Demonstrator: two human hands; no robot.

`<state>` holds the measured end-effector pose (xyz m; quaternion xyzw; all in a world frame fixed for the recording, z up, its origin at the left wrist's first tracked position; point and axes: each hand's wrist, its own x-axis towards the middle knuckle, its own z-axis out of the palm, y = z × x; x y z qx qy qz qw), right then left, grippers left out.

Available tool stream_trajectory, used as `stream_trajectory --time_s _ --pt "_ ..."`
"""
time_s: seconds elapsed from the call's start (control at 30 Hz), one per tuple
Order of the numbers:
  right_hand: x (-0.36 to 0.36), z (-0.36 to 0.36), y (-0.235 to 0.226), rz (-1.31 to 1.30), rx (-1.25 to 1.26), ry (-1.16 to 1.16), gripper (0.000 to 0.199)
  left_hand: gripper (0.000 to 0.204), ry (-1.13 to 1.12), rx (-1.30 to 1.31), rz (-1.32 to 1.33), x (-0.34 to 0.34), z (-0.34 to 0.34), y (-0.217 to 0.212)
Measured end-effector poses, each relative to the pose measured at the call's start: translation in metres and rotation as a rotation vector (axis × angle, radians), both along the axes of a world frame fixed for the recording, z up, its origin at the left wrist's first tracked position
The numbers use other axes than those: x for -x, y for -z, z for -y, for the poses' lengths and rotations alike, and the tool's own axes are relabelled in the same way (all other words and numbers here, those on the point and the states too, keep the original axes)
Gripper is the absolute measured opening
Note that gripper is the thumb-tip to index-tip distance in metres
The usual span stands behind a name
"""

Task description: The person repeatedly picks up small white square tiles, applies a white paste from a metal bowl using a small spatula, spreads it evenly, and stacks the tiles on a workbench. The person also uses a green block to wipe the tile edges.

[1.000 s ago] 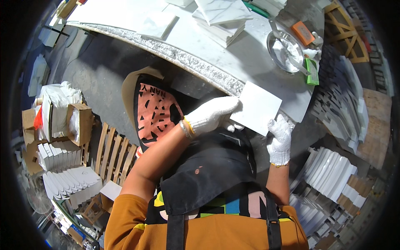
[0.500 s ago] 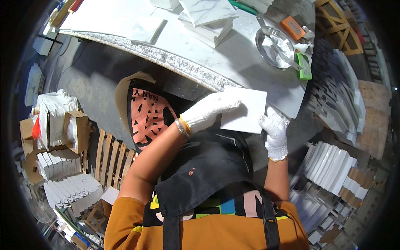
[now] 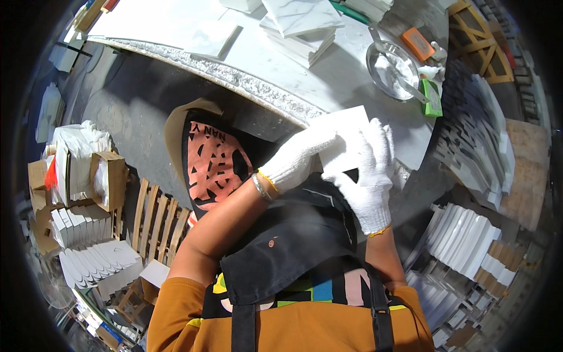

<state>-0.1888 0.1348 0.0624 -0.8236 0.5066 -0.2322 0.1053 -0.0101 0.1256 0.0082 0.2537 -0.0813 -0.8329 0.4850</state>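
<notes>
A plain white square tile (image 3: pixel 345 121) is held up just off the near edge of the worktable. My left hand (image 3: pixel 300 157), in a white knitted glove, grips the tile's left side with the thumb lying along its face. My right hand (image 3: pixel 368 176), gloved the same way, lies across the tile's right part with its fingers stretched and spread. The tile's right edge and lower corner are hidden behind that hand. Beyond the tile, a stack of white tiles (image 3: pixel 302 44) stands on the marble-patterned worktable (image 3: pixel 264 50), the top one grey-veined.
On the table's right are a metal bowl (image 3: pixel 394 73) with white paste and scrapers, an orange box (image 3: pixel 417 44) and a green box (image 3: pixel 432 97). A rough whitish edge (image 3: pixel 234 73) runs along its front. Stacked pale slabs (image 3: pixel 463 237) stand at right, a wooden pallet (image 3: pixel 153 226) at left.
My right hand has moved from the tile's right edge onto its face, its fingers spreading out. The tile has tilted a little, and my left hand keeps its grip.
</notes>
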Motion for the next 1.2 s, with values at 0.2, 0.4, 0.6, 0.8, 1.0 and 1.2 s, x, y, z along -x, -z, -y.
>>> stream_trajectory --time_s 0.2,0.4,0.6,0.8,1.0,1.2 --pt "0.033 0.012 -0.004 0.086 -0.032 0.164 0.084 0.045 -0.017 -0.028 0.053 -0.004 -0.003 0.003" --pt "0.070 0.022 -0.005 0.119 0.069 0.340 0.053 0.050 0.020 0.034 0.026 -0.006 -0.005 0.002" --pt "0.064 0.010 -0.002 0.781 -0.438 0.400 0.038 0.065 0.014 0.049 0.037 0.001 -0.004 -0.013" --pt "0.062 0.006 0.016 0.856 -0.487 0.361 0.035 0.075 0.052 0.032 0.021 0.000 -0.007 -0.004" --pt "0.048 0.008 0.019 0.905 -0.607 0.371 0.037 0.075 0.061 0.033 0.000 0.007 -0.009 0.002" --pt "0.030 -0.005 0.024 1.001 -0.749 0.383 0.032 0.069 0.031 0.014 0.021 0.009 -0.011 0.001"
